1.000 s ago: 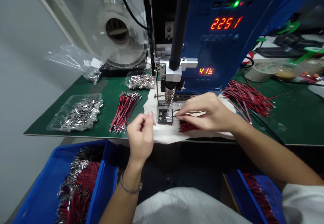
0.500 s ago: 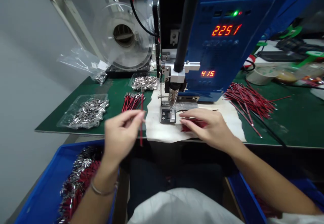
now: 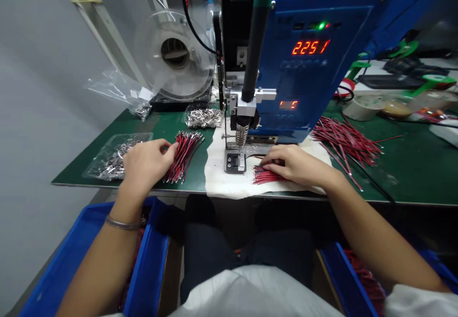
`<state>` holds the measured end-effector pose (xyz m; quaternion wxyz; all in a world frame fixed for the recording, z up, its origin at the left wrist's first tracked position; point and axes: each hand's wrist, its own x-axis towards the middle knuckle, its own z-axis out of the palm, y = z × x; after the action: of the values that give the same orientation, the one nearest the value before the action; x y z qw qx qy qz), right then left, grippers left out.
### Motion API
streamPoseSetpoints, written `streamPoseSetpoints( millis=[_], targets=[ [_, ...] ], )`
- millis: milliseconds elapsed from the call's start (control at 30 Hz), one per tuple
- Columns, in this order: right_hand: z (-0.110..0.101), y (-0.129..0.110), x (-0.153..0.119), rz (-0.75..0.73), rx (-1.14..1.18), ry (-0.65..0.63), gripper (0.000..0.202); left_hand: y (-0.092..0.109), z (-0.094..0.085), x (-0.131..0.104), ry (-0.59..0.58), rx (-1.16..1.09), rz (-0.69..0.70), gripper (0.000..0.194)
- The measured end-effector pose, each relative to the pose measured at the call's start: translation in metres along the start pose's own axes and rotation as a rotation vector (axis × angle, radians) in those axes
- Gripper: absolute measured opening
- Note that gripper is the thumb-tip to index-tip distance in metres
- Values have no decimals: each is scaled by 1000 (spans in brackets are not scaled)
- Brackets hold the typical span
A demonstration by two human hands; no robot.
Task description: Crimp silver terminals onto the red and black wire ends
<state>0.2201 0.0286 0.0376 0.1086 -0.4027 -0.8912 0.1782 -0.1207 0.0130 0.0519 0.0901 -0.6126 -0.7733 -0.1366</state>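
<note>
My left hand [image 3: 152, 162] is beside a pile of red and black wires [image 3: 183, 157] with metal ends. Its thumb is near the pile's left edge, and no wire shows between its fingers; some fingers are hidden. Partly behind that hand lies a clear tray of small metal terminals [image 3: 112, 164]. On the white sheet [image 3: 229, 188], my right hand [image 3: 291, 164] has its fingertips closed on wires at the top of a red and black wire bundle [image 3: 266, 176]. The small black fixture [image 3: 234, 163] of the blue machine [image 3: 304, 78] sits just left of it.
A second tray of metal terminals [image 3: 203, 117] stands behind the wire pile. More loose wires [image 3: 347, 142] lie to the right on the green table [image 3: 411, 174]. Blue bins [image 3: 146, 264] stand below the front edge. A clear reel [image 3: 175, 54] rises at the back.
My left hand has moved left, and the wire it held no longer shows in it. My right hand stays at the bundle, its fingers more curled. The lower display reading has changed.
</note>
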Motion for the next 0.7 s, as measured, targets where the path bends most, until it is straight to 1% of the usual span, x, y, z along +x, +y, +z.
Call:
streamPoseSetpoints(
  millis=[67, 167, 233, 300, 367, 433, 567, 700],
  targets=[
    [-2, 2, 2, -18, 10, -22, 23, -16, -8, 4, 8, 14, -81, 41],
    [-5, 4, 6, -54, 26, -85, 21, -51, -17, 17, 16, 18, -196, 36],
    [-7, 4, 8, -69, 19, -117, 21, -73, -17, 26, -26, 13, -218, 37],
    [-7, 4, 10, -80, -7, -131, 21, -87, -15, 32, -100, -23, -216, 37],
    [-8, 3, 12, -92, -36, -136, 20, -91, -12, 35, -166, -71, -196, 33],
    [-9, 2, 12, -97, -58, -123, 20, -90, -10, 36, -204, -98, -175, 27],
    [-15, 0, 11, -127, -34, -89, 18, -88, -8, 36, -225, -111, -167, 18],
    [-22, -4, 13, -100, -7, -92, 17, -93, -6, 36, -203, -130, -137, 18]
  ],
)
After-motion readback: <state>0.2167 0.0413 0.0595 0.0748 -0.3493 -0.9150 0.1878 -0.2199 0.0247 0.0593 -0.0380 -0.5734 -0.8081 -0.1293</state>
